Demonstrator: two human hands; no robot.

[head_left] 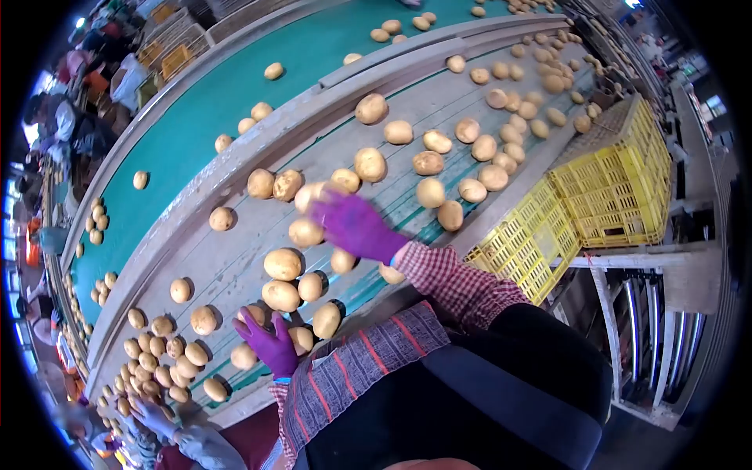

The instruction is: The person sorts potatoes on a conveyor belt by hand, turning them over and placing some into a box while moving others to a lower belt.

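1. right hand (356, 225), purple glove, was spread open and blurry over potatoes (305, 233) on the grey conveyor belt (235, 266).
2. left hand (270, 341) lay open, fingers resting among potatoes nearer the body.
3. yellow crates (603, 188) sat just beside the belt.

Potatoes (368, 164) lie scattered along the near conveyor belt (235, 258), which runs from near left to far right, with a second belt (211, 102) beyond it across a raised divider (258, 149). The left hand (270, 341) rests among potatoes at the belt's near edge; the right hand (356, 225) hovers over potatoes further right. Stacked crates (603, 188) stand to the right, off the belt's near side.
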